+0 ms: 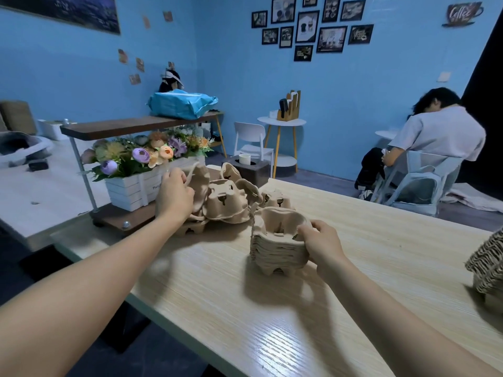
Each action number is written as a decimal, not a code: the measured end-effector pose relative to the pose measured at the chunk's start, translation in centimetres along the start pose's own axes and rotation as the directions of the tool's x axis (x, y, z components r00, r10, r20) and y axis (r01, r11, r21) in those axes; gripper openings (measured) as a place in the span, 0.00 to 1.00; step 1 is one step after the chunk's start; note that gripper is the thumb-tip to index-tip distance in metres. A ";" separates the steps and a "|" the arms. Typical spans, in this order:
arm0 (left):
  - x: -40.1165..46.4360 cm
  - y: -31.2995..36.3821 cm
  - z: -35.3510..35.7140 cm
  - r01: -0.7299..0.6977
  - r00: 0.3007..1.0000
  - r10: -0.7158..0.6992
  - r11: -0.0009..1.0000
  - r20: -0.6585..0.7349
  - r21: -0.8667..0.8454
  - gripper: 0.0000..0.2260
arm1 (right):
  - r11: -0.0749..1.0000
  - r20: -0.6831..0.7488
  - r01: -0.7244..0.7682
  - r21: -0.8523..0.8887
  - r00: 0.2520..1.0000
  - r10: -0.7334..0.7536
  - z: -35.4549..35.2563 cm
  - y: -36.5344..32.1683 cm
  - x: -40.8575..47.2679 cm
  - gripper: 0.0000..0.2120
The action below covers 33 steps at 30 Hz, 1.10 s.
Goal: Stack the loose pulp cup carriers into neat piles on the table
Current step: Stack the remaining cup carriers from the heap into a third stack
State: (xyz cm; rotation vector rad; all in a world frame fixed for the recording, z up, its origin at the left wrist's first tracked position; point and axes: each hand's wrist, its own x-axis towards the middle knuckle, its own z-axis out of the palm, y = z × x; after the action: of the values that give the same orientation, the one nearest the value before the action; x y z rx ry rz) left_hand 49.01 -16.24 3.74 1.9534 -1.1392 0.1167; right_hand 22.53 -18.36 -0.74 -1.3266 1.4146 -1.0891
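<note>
A nested pile of brown pulp cup carriers (277,247) stands on the light wooden table (367,268) near its middle. My right hand (322,244) grips the pile's right side, thumb on the top rim. Behind it lies a heap of loose carriers (231,200), tilted at odd angles. My left hand (174,194) reaches into the heap's left end and grips one upright carrier (197,183) by its edge. A second pile of carriers (487,265) shows at the table's right edge, partly cut off.
A white planter box of artificial flowers (141,164) sits on a low shelf left of the heap. A dark tissue box (251,167) stands behind the heap. A person (435,134) sits on a chair at the far right, facing away.
</note>
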 end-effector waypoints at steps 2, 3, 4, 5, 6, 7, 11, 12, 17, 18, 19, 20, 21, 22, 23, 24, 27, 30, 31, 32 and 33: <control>-0.3 0.1 -0.8 -0.029 0.999 0.027 0.999 -0.041 -0.046 0.03 | 1.000 -0.009 0.002 -0.002 1.000 -0.002 -0.2 0.1 -0.2 0.09; -0.5 0.3 -1.3 -0.041 0.997 0.036 0.997 -0.068 -0.067 0.03 | 1.000 -0.013 0.001 -0.004 1.000 -0.001 -0.3 0.1 -0.4 0.09; -0.7 0.5 -1.8 -0.054 0.994 0.045 0.995 -0.098 -0.087 0.02 | 1.000 -0.017 -0.001 -0.007 1.000 0.001 -0.4 0.0 -0.5 0.08; -1.0 0.7 -2.3 -0.060 0.991 0.047 0.992 -0.123 -0.110 0.03 | 1.000 -0.020 -0.002 -0.011 1.000 0.002 -0.6 0.0 -0.7 0.07; -1.3 0.9 -2.8 -0.064 0.989 0.046 0.989 -0.138 -0.134 0.06 | 1.000 -0.022 -0.004 -0.014 1.000 0.003 -0.7 -0.1 -0.9 0.06; -1.5 1.0 -3.2 -0.067 0.989 0.045 0.986 -0.143 -0.156 0.09 | 1.000 -0.024 -0.004 -0.018 1.000 0.004 -0.9 -0.1 -1.1 0.06; -3.1 1.2 -4.0 -0.090 0.993 0.070 0.972 -0.099 -0.215 0.05 | 1.000 -0.035 -0.013 -0.020 0.999 0.013 -1.2 0.0 -1.6 0.06; -3.6 1.3 -4.0 -0.070 0.996 0.053 0.969 -0.077 -0.237 0.05 | 1.000 -0.042 -0.018 -0.023 0.999 0.017 -1.3 0.1 -1.7 0.06; -6.5 1.5 -3.1 0.054 0.986 -0.007 0.958 0.164 -0.283 0.03 | 0.999 -0.066 -0.043 -0.009 0.997 0.043 -1.5 0.4 -2.4 0.09; -7.0 1.4 -2.9 0.078 0.975 -0.018 0.961 0.221 -0.266 0.03 | 0.999 -0.068 -0.044 -0.003 0.997 0.044 -1.5 0.5 -2.4 0.09; -7.4 1.3 -2.7 0.109 0.961 -0.036 0.961 0.276 -0.255 0.03 | 0.999 -0.070 -0.043 0.002 0.997 0.043 -1.6 0.5 -2.5 0.09; -7.9 1.1 -2.5 0.141 0.944 -0.055 0.959 0.326 -0.247 0.03 | 0.999 -0.070 -0.041 0.008 0.997 0.041 -1.6 0.5 -2.6 0.08; -8.2 0.9 -2.2 0.178 0.923 -0.078 0.955 0.376 -0.237 0.04 | 0.999 -0.071 -0.038 0.012 0.997 0.039 -1.6 0.5 -2.7 0.08; -8.5 0.6 -2.0 0.210 0.903 -0.100 0.951 0.417 -0.226 0.05 | 0.999 -0.074 -0.036 0.015 0.997 0.037 -1.6 0.6 -2.8 0.09; -8.8 0.3 -1.7 0.235 0.886 -0.119 0.949 0.449 -0.211 0.05 | 0.999 -0.077 -0.034 0.019 0.996 0.036 -1.6 0.6 -2.9 0.09; -9.0 -0.1 -1.4 0.247 0.871 -0.132 0.950 0.473 -0.190 0.05 | 0.999 -0.082 -0.032 0.025 0.996 0.034 -1.6 0.6 -2.9 0.09; -9.5 -0.8 -0.8 0.188 0.827 -0.157 0.982 0.540 -0.002 0.07 | 0.999 -0.084 -0.026 0.028 0.996 0.028 -1.7 0.6 -3.0 0.10; -9.8 -0.8 -0.5 -0.040 0.838 -0.094 0.972 0.537 0.234 0.27 | 0.999 -0.080 -0.024 0.025 0.996 0.026 -1.7 0.7 -3.0 0.10; -9.7 -0.6 -0.3 -0.122 0.852 -0.029 0.960 0.522 0.252 0.30 | 0.999 -0.081 -0.021 0.026 0.996 0.023 -1.7 0.7 -2.9 0.11; -9.5 -0.4 -0.2 -0.202 0.853 0.041 0.945 0.520 0.257 0.31 | 1.000 -0.083 -0.019 0.025 0.996 0.021 -1.8 0.8 -2.9 0.12; -9.2 -0.3 0.1 -0.268 0.838 0.094 0.929 0.537 0.256 0.32 | 1.000 -0.083 -0.016 0.023 0.996 0.018 -1.8 0.8 -2.9 0.12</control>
State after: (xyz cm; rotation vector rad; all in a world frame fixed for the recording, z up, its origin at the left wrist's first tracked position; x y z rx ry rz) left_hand 43.82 -10.05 -0.79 2.2319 -1.7586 -0.1439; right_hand 20.72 -15.36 -1.00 -1.2645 1.4675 -1.1568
